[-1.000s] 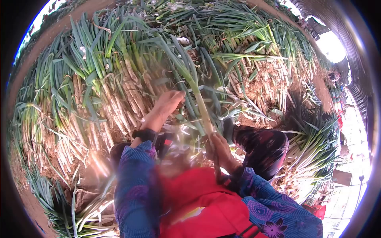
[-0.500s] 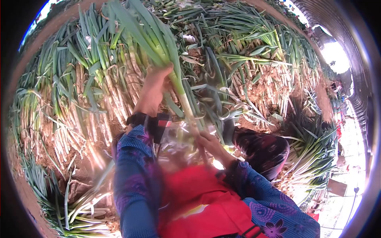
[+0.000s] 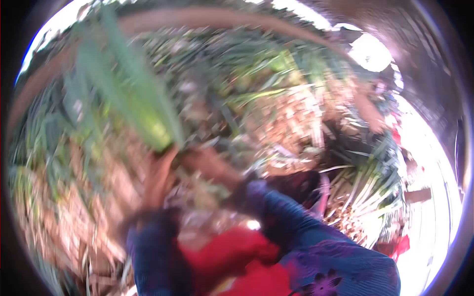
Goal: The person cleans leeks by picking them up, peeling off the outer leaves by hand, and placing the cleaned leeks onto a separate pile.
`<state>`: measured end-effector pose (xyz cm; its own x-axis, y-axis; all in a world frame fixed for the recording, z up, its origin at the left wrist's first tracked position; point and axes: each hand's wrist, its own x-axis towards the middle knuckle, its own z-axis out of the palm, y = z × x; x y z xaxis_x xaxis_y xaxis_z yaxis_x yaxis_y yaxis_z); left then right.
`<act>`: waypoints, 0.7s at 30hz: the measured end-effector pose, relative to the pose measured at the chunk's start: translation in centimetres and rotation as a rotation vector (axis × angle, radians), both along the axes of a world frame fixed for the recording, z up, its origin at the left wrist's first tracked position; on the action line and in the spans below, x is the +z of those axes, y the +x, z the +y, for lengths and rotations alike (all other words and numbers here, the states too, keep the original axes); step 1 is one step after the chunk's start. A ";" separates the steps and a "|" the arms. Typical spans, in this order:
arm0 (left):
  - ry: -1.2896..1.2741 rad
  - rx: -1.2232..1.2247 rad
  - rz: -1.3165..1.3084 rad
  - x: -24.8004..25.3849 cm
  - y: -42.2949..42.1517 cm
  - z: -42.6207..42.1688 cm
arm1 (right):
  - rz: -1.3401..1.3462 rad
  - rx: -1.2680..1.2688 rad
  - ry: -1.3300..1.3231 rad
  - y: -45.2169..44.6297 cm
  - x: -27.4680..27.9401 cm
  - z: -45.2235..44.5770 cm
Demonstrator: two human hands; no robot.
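Observation:
A large green onion leans up and to the left, its broad green leaves smeared by motion. My left hand is closed around it just under the leaves. Right beside it, my right hand reaches in from the right, its fingertips close to the stalk. Blur hides whether those fingers grip it. The white lower stalk is hidden or lost in the blur around my hands.
Bundles of green onions stand upright on the left, with more bundles ahead. Another pile lies on the right, roots toward me. My knee in dark patterned cloth is just right of my hands. A curved pipe crosses the far side.
My left hand and the green onion have moved down and to the left. My right hand has come up from the lower stalk to beside my left hand. The view has shifted and blurred.

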<state>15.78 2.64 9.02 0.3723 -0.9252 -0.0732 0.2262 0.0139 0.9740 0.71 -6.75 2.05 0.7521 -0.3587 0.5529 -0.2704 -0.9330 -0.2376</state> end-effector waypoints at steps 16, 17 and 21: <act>-0.134 0.012 -0.406 -2.5 -0.8 0.5 | -0.145 -0.356 0.720 0.2 4.4 5.8; -0.144 0.001 -0.439 -2.2 -0.7 0.8 | -0.192 -0.328 0.714 0.3 3.7 5.5; -0.075 -0.012 -0.303 0.8 -1.9 2.3 | -0.300 -0.242 0.789 -0.5 4.7 6.0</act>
<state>13.88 4.95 9.83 0.3561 -0.9281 0.1082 -0.0739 0.0875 0.9934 0.22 -0.73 6.75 0.4681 -0.8509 0.2384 -0.2622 -0.3913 -0.8821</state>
